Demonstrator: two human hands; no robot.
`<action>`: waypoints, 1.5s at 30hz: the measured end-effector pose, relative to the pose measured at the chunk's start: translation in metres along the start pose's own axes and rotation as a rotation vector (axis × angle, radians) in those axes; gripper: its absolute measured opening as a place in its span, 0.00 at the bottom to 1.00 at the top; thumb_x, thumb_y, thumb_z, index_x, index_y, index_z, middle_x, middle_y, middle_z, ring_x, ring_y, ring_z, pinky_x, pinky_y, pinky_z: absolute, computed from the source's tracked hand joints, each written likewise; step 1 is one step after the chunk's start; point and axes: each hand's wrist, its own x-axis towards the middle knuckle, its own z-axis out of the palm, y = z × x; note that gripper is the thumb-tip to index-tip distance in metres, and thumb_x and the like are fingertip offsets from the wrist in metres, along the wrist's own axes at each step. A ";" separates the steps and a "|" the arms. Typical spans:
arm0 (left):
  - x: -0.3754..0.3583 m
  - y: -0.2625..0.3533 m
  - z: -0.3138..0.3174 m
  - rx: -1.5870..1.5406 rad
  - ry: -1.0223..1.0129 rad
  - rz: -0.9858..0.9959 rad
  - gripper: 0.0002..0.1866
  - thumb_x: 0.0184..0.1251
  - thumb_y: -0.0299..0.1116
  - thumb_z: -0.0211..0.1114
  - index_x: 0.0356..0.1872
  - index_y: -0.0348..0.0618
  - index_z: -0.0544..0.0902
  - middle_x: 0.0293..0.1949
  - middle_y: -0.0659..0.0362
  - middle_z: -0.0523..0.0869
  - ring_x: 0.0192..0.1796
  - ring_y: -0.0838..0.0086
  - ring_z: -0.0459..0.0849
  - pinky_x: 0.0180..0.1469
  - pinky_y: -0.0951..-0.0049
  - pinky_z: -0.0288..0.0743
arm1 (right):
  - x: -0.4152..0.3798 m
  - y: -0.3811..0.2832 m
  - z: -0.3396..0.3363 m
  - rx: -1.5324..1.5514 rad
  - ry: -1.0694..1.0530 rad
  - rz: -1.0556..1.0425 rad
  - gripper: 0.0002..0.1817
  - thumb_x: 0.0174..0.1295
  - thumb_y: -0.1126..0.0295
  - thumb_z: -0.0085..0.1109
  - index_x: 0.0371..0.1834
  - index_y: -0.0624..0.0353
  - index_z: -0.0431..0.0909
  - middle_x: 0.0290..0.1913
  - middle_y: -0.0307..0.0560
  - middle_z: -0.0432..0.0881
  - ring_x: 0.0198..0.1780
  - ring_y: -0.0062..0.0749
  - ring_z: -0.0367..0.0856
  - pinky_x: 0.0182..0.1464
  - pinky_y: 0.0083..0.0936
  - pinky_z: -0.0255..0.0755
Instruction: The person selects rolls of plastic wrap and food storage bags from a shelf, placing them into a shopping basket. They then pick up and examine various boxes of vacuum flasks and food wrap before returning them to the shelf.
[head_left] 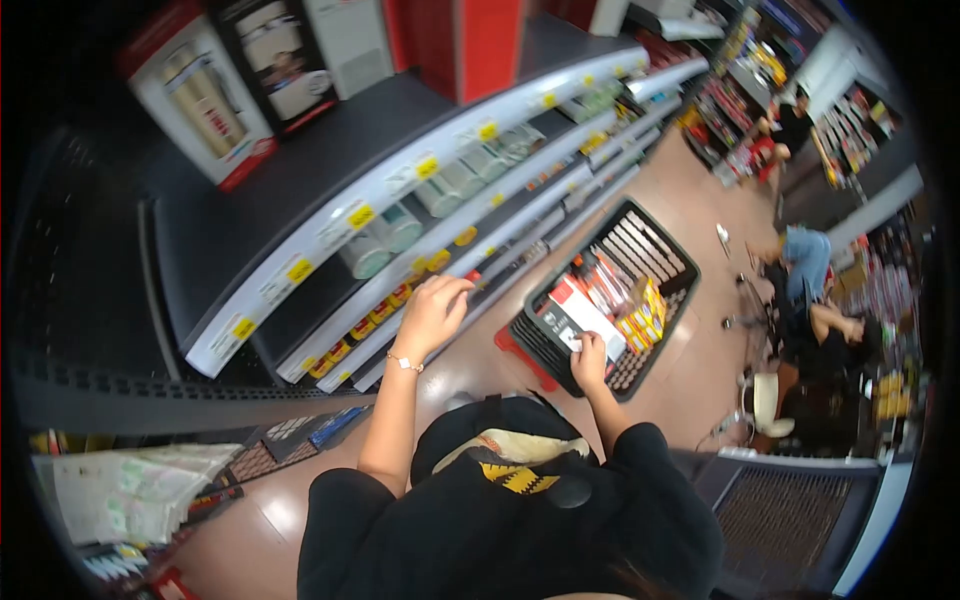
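Observation:
My left hand (pixel 434 314) is raised in front of the lower shelves, its fingers bent. A small red thing shows by its fingertips, and I cannot make out whether the hand touches it. A dark shopping basket (pixel 672 238) stands on a red base. Over its near end my right hand (pixel 590 358) has its fingers together on something small and whitish that I cannot make out. Beneath lies a white and red box (pixel 572 312). Yellow packs (pixel 645 318) and clear-wrapped goods (pixel 602 282) are also in the basket.
Shelving (pixel 400 180) with yellow price tags runs along the left, holding glass jars (pixel 366 254) and boxed goods (pixel 215 110). At right a person (pixel 835 325) sits near a wheeled chair base (pixel 745 318); another person (pixel 795 125) is farther back. A dark rack (pixel 790 515) stands at lower right.

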 end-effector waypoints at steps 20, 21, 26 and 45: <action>0.025 0.046 0.171 -0.116 -0.588 -0.096 0.09 0.55 0.30 0.55 0.36 0.38 0.77 0.32 0.52 0.79 0.36 0.61 0.79 0.39 0.66 0.72 | -0.051 0.106 -0.025 0.337 -0.404 0.355 0.17 0.50 0.69 0.52 0.43 0.64 0.75 0.40 0.58 0.77 0.44 0.49 0.75 0.49 0.34 0.68; 0.023 0.045 0.177 -0.115 -0.599 -0.101 0.09 0.55 0.30 0.55 0.36 0.38 0.77 0.32 0.52 0.79 0.36 0.61 0.79 0.39 0.67 0.73 | -0.047 0.109 -0.026 0.386 -0.392 0.387 0.17 0.49 0.70 0.52 0.44 0.63 0.74 0.41 0.57 0.77 0.45 0.50 0.75 0.50 0.34 0.67; 0.014 0.048 0.198 -0.129 -0.615 -0.116 0.10 0.56 0.29 0.55 0.37 0.36 0.77 0.33 0.50 0.79 0.35 0.60 0.80 0.40 0.68 0.73 | -0.013 0.126 -0.054 -0.099 -0.055 0.402 0.25 0.43 0.72 0.56 0.50 0.59 0.69 0.49 0.54 0.70 0.55 0.50 0.64 0.57 0.37 0.60; -0.034 0.067 0.185 -0.036 -0.516 -0.522 0.10 0.57 0.28 0.56 0.39 0.35 0.77 0.35 0.50 0.81 0.34 0.66 0.80 0.39 0.72 0.73 | 0.111 0.193 -0.017 -0.501 -0.442 0.616 0.35 0.55 0.57 0.46 0.67 0.53 0.48 0.66 0.56 0.51 0.65 0.59 0.49 0.62 0.57 0.38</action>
